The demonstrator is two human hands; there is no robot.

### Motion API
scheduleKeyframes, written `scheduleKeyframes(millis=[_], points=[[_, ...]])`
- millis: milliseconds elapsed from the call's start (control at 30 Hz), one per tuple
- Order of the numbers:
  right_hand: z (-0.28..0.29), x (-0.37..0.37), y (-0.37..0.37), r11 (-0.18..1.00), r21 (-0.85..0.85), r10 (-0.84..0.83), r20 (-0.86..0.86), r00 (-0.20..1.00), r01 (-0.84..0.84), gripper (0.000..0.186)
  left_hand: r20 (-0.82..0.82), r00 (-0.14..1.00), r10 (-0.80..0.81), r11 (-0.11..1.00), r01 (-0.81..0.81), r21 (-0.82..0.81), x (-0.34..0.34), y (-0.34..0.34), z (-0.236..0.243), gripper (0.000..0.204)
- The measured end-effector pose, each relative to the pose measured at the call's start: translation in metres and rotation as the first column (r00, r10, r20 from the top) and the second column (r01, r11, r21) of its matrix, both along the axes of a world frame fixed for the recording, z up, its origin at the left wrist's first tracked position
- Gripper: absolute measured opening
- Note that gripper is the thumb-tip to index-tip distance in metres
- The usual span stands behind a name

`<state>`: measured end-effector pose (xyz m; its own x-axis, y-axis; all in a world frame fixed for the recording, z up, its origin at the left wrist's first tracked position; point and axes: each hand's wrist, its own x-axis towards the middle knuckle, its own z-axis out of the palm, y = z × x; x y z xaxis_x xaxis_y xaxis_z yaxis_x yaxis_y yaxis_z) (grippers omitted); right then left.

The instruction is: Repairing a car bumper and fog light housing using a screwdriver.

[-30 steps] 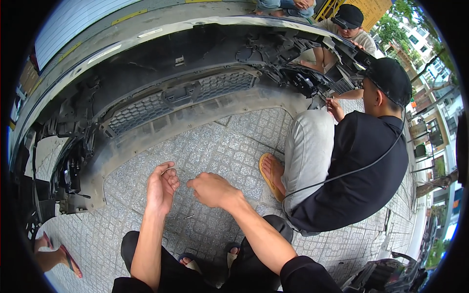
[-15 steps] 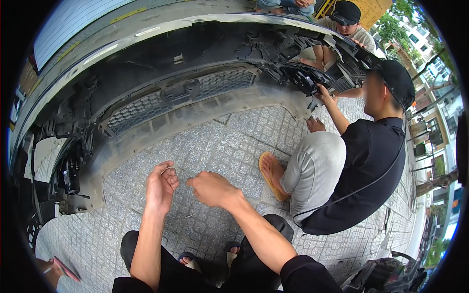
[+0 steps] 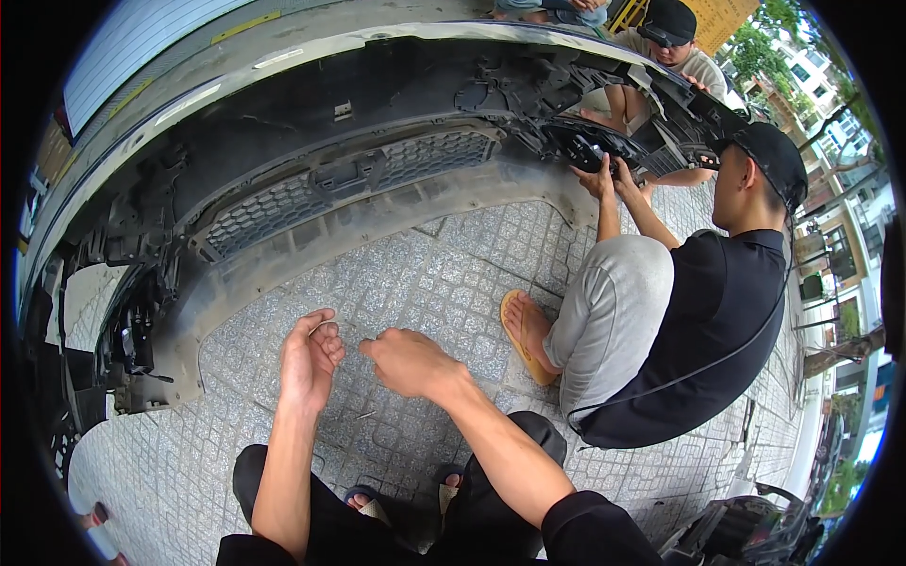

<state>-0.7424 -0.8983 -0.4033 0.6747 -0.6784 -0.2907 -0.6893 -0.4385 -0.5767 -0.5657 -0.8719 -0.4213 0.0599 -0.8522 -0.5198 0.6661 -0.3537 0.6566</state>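
Observation:
In front of me my left hand [image 3: 313, 363] is raised, its fingers curled in a pinch. A thin pale strand, perhaps wire or cord, [image 3: 328, 324] shows at its fingertips. My right hand [image 3: 412, 360] faces it a short gap away, back of the hand up, fingers closed; whatever they hold is too small or hidden. Beyond both hands the inner side of a car bumper [image 3: 274, 141] stands on the paving, with a honeycomb grille [image 3: 274, 212] in it. Neither hand touches the bumper.
A co-worker in a black shirt [image 3: 727, 311] sits at right, hands on a dark part [image 3: 590, 146] of the bumper. Another person in a cap [image 3: 670, 33] crouches behind it. A small thin piece [image 3: 365, 415] lies on the paving; black parts [image 3: 746, 533] are at lower right.
The co-worker's other hand has come up from near the foot to the dark bumper part. At lower left the reddish object and the hand with it have shifted. My hands stay nearly still.

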Motion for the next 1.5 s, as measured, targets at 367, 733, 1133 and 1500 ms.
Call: scheduleKeyframes(millis=[367,733,1133,1500], points=[[0.005,-0.002,-0.002,1.0,0.02,-0.021,-0.029,0.999,0.021,0.033,-0.026,0.999,0.038,0.999,-0.038,-0.011,0.002,0.002,0.002,0.02],[0.0,-0.007,-0.007,1.0,-0.009,0.008,0.05,0.999,-0.008,0.033,-0.031,0.998,0.051,0.997,-0.052,-0.054,0.01,0.002,0.0,0.017],[0.002,0.0,0.001,0.999,-0.014,0.031,-0.041,0.999,-0.032,0.035,-0.045,0.998,0.034,0.997,-0.037,-0.063,0.018,0.01,0.004,0.022],[0.006,-0.002,0.016,0.999,-0.023,0.029,-0.107,0.994,-0.032,0.038,0.0,1.0,0.019,0.998,-0.019,-0.059,0.013,0.017,0.012,0.024]])
